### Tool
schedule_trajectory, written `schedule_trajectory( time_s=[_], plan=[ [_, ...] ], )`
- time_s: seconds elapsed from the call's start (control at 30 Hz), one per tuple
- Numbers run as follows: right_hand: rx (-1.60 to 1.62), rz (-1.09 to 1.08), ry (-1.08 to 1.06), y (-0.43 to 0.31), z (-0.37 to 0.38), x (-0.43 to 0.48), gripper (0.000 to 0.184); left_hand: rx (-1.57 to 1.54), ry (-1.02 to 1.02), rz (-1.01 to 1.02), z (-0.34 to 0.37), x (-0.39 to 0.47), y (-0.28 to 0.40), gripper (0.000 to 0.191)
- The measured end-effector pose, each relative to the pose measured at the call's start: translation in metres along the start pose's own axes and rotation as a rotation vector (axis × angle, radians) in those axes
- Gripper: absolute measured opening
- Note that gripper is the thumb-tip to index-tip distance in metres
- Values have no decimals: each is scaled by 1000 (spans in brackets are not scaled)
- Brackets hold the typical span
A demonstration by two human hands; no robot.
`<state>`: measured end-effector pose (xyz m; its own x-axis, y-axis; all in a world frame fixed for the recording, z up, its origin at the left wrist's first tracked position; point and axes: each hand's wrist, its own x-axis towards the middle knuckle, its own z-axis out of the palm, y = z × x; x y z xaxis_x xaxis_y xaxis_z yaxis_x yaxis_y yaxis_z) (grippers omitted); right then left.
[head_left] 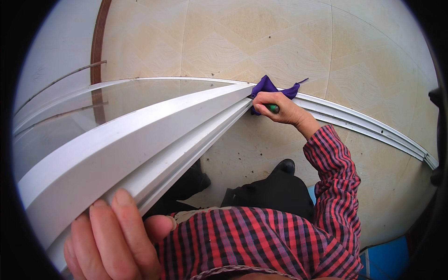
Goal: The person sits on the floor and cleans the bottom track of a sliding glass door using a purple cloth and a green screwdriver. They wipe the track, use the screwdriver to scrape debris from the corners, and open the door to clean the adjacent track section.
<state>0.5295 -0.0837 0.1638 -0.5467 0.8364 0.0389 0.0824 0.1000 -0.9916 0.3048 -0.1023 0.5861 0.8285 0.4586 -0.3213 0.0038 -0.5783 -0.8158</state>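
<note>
My right hand (278,107) is closed around a green and dark tool handle (272,108), probably a screwdriver's; the tool's far end is hidden. A purple cloth (265,85) is bunched beneath and beyond that hand, at the foot of the white sliding door frames. At the lower left, my left hand (112,241) grips the edge of the nearer white door frame (178,150), thumb on the near side. A second white frame (140,129) stands right behind it. The white floor track (350,117) runs from the cloth toward the right.
Beige patterned floor tiles (255,38) with dark specks lie on both sides of the track. Clear glass (140,96) stands at the left, near a thin stick (59,78). My black shoe (287,166) is below the track. Something blue (386,257) is at the lower right.
</note>
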Motion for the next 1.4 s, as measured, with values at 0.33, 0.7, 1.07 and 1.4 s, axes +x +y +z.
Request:
schedule_trajectory(
  time_s=[0.33,0.7,1.07,1.4],
  plan=[
    [-211,21,119,-33,7,9,16,-23,-11,47,-8,1,-12,53],
    [450,202,497,-2,50,8,32,-128,-86,32,-17,12,-21,52],
    [297,147,598,-11,49,13,35,-106,-25,-12,-10,9,-16,50],
    [162,98,464,-36,36,22,29,-14,-14,59,-3,7,-20,49]
  ],
)
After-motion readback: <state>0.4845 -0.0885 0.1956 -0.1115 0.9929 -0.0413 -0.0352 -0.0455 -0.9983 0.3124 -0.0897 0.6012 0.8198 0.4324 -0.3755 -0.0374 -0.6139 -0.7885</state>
